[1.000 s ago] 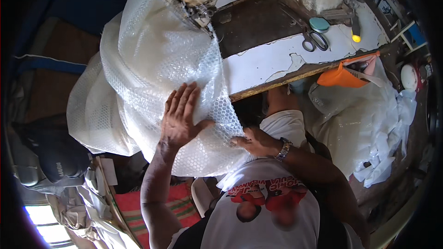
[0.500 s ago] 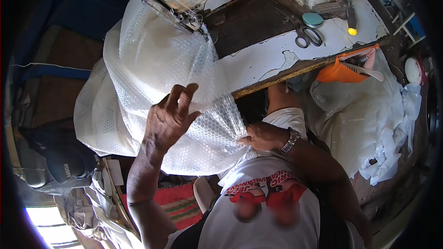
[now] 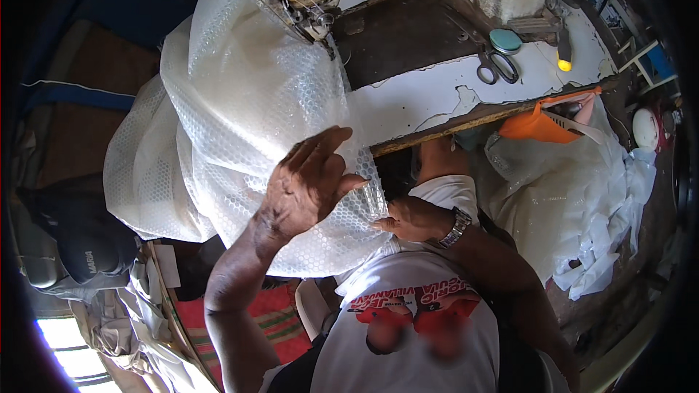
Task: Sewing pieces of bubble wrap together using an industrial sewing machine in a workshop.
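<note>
material: bubble wrap (image 3: 240,124), a clear-white plastic sheet covered in small round air cells
state: bunched and crumpled, folded over itself in several loose layers
pose: draped from under the sewing machine head, spilling over the table's left front edge
lower end: hangs below the table's front edge, at the person's lap

The person wears a white short-sleeved T-shirt (image 3: 408,320) with a red printed design across the chest, a silver metal-link wristwatch (image 3: 457,227) on the right wrist, and nothing on either forearm, the left hand (image 3: 306,185) and right hand (image 3: 411,218) both without gloves or rings.
</note>
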Demonstrator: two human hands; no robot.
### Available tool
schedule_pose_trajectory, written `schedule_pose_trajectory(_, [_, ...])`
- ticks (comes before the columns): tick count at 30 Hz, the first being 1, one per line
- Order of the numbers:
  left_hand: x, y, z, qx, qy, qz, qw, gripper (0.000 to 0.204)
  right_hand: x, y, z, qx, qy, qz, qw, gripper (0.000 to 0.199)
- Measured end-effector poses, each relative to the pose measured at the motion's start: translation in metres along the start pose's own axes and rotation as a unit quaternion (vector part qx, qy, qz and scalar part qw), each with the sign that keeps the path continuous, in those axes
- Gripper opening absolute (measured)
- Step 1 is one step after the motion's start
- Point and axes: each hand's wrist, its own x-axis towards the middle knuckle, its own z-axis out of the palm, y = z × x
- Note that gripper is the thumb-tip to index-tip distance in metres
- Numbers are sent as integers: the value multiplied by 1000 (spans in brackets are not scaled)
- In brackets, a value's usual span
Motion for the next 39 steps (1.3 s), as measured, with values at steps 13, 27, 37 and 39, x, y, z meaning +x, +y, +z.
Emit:
schedule_pose_trajectory(13, [-22,17,42,-37,31,-67,997,12,0,-98,-113,-161,96,-73,979,22])
schedule_pose_trajectory(27, [-17,18,36,-58,-4,-97,994,9,113,-63,-156,-506,143,-78,847,58])
schedule_pose_trajectory(37, [-11,18,33,-44,14,-108,993,17,100,-75,-159,-289,94,-145,942,44])
schedule_pose_trajectory(39, [-10,19,31,-43,15,-103,994,16,105,-79,-165,-303,174,-114,930,49])
